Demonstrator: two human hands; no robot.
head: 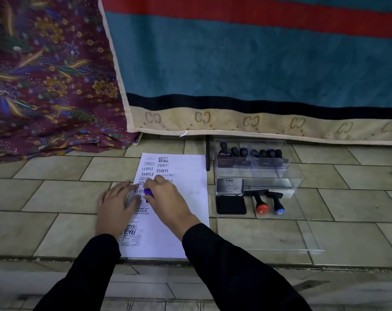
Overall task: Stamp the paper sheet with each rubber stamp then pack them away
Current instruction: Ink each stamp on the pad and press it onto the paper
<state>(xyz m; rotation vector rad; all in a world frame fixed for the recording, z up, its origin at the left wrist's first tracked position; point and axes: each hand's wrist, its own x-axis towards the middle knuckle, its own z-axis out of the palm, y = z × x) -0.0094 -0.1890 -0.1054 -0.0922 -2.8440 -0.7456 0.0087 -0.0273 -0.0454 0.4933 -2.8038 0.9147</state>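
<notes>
The long paper sheet points away from the person. Right hand fingers pinch a purple stamp standing on it. Left hand fingers spread flat.

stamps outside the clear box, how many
3: purple stamp in the right hand on the paper sheet; orange-capped stamp and blue-capped stamp lying beside the ink pad. The hand may hide more.

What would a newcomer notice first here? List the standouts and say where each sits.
At centre, the right hand grips a purple-topped stamp on the paper sheet, already crowded with black imprints, while the left hand lies flat on the sheet's left edge. To the right sit an open ink pad, two loose stamps and a clear box of stamps. Behind hangs a teal and red cloth.
</notes>
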